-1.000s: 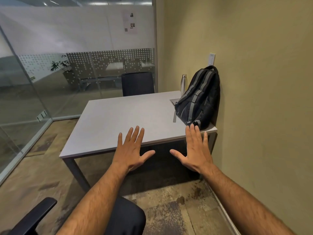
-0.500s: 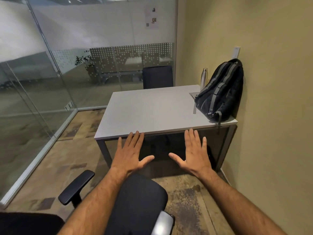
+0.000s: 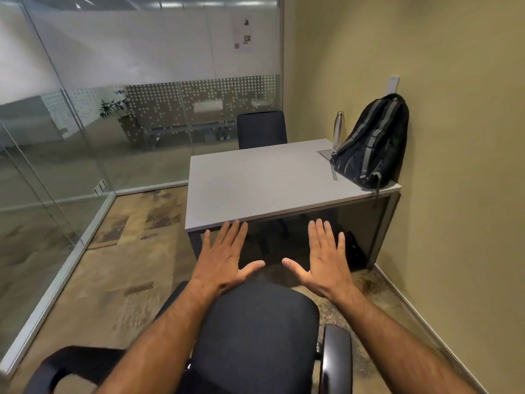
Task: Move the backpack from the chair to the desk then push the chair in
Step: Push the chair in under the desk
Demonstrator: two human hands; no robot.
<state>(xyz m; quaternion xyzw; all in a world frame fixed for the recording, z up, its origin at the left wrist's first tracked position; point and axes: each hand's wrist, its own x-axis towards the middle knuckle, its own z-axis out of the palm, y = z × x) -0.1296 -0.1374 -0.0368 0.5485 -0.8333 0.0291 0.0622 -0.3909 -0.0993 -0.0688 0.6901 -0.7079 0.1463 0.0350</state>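
Note:
The black backpack (image 3: 370, 143) with grey straps stands upright on the grey desk (image 3: 255, 183), at its right end, leaning on the yellow wall. A black office chair (image 3: 255, 336) is directly below me, its backrest top in front of my arms, its seat short of the desk. My left hand (image 3: 224, 257) hovers palm down with fingers spread above the backrest's far edge. My right hand (image 3: 324, 260) is spread the same way beside it. Both hold nothing.
A steel bottle (image 3: 338, 129) stands on the desk behind the backpack. A second black chair (image 3: 261, 129) sits at the desk's far side. A glass partition (image 3: 71, 155) runs along the left. The yellow wall (image 3: 454, 166) closes the right.
The view has pulled back from the desk and the chair's backrest has come into view under my arms. Both hands stay spread and empty.

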